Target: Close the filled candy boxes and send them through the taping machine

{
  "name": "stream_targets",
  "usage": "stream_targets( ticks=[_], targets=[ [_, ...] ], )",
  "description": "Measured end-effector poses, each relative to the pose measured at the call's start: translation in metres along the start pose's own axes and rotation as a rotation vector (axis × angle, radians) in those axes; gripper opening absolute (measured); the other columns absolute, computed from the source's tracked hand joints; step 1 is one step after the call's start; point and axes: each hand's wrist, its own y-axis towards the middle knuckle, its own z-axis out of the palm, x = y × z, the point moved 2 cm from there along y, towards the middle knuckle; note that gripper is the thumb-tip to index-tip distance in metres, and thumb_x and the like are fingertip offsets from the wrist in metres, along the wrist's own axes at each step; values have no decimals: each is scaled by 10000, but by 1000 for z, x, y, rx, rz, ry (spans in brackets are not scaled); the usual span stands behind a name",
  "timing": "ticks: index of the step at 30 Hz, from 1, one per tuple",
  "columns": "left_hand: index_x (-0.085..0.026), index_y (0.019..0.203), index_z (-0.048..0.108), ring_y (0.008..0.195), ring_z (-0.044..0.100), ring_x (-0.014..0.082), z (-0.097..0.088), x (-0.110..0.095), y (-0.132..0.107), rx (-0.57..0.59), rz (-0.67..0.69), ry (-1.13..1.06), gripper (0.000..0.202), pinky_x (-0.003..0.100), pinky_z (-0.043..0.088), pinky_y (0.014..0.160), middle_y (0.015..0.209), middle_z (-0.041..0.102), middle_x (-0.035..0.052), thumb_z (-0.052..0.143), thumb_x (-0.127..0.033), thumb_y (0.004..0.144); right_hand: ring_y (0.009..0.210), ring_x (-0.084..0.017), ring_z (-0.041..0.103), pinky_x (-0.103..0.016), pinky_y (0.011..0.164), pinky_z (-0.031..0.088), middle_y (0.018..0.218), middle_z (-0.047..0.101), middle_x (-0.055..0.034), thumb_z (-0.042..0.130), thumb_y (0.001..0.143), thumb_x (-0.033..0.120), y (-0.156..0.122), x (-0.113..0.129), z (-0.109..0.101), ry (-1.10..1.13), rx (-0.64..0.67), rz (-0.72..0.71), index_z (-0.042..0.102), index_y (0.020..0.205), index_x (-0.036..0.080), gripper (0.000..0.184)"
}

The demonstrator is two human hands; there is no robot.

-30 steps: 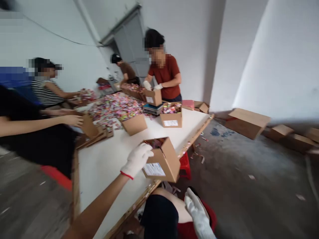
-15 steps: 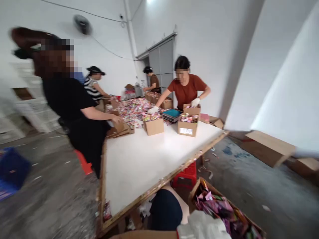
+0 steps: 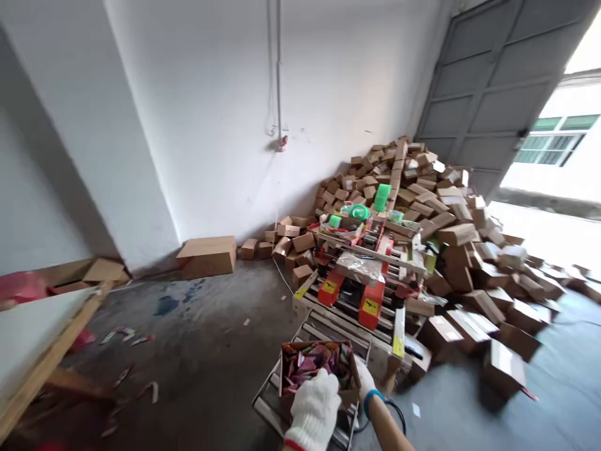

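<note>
An open cardboard box (image 3: 352,396) filled with purple and pink foil packets (image 3: 313,363) rests on the near end of a roller conveyor (image 3: 268,407), low in the view. My left hand (image 3: 315,406), in a white knit glove with a red cuff, is closed at the box's near edge, its fingertips out of sight. At the right wall of the same box is my right hand (image 3: 365,381), also white-gloved, with a blue band at the wrist. It grips that side, and the box hides part of its fingers.
Ahead on the conveyor line stands a box-sealing machine (image 3: 350,291) with orange parts and tape rolls. A large pile of cardboard boxes (image 3: 451,232) fills the right. At left are a table edge (image 3: 51,357) and floor litter; a bigger carton (image 3: 207,257) sits by the wall.
My view has swung right, from the worktable with several co-workers to the conveyor and box pile. The packet-filled box, earlier beside the table at lower right, is now on the rollers.
</note>
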Motion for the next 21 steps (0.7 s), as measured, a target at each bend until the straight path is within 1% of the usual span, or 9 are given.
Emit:
stream_targets(
  ticks=[3, 5, 8, 9, 10, 12, 14, 18, 21],
  targets=[
    [-277, 848, 707, 755, 715, 323, 6, -7, -1, 23, 0, 6, 237, 496, 561, 704, 945, 714, 140, 534, -434, 887, 1038, -308, 711, -435, 942, 576, 1007, 763, -110, 409, 833, 766, 6, -21, -19, 81, -75, 106, 755, 1038, 202, 693],
    [-304, 1005, 715, 873, 724, 304, -4, 1, -12, -35, 64, -12, 227, 470, 573, 822, 1033, 717, 122, 508, -323, 916, 1096, -294, 689, -410, 983, 553, 1109, 744, -126, 470, 829, 756, 0, -27, -25, 183, -104, 149, 729, 1106, 170, 698],
    [-267, 1294, 620, 1247, 608, 344, -32, 39, -28, -381, 29, -20, 418, 486, 476, 1090, 1330, 631, 166, 615, -361, 887, 1003, -266, 697, -365, 923, 565, 1071, 738, -119, 658, 766, 693, -12, -25, -29, 316, -76, 188, 697, 1141, 146, 665],
    [-224, 1330, 592, 1316, 555, 363, -41, 56, -32, -468, -31, -24, 512, 497, 441, 1132, 1388, 590, 192, 674, -384, 850, 967, -255, 698, -354, 895, 569, 1038, 737, -110, 687, 757, 671, -15, -22, -28, 331, -56, 189, 688, 1143, 143, 654],
    [-191, 1330, 585, 1323, 547, 371, -47, 72, -33, -493, -101, -38, 553, 504, 439, 1136, 1400, 578, 204, 708, -381, 825, 944, -248, 698, -349, 877, 569, 1016, 734, -103, 707, 747, 654, -16, -19, -28, 333, -48, 187, 680, 1135, 143, 642],
    [-183, 1316, 588, 1237, 617, 327, -52, 98, -31, -405, -188, -111, 503, 471, 491, 1083, 1355, 617, 164, 687, -323, 843, 936, -244, 697, -351, 869, 566, 1017, 729, -96, 735, 728, 624, -18, -13, -28, 301, -39, 172, 671, 1110, 154, 609],
    [-215, 1310, 595, 1134, 675, 253, -50, 110, -26, -297, -178, -201, 413, 406, 533, 1026, 1276, 665, 92, 613, -286, 903, 959, -245, 691, -360, 884, 558, 1052, 726, -90, 747, 725, 595, -19, -8, -30, 219, -3, 137, 671, 1095, 172, 567],
    [-232, 1187, 656, 1183, 653, 224, -43, 106, -18, -266, 1, -250, 280, 357, 518, 1034, 1243, 675, 63, 620, -301, 918, 986, -236, 664, -375, 904, 547, 1085, 705, -83, 726, 763, 531, -24, 2, -40, 39, 154, 11, 677, 1116, 186, 496],
    [-238, 1079, 688, 1256, 610, 224, -43, 99, -10, -117, 167, -256, 219, 341, 475, 1088, 1315, 659, 56, 691, -259, 861, 1003, -242, 638, -385, 926, 533, 1108, 677, -94, 758, 743, 472, -25, 11, -43, -137, 351, -161, 694, 1132, 195, 482]
  ],
)
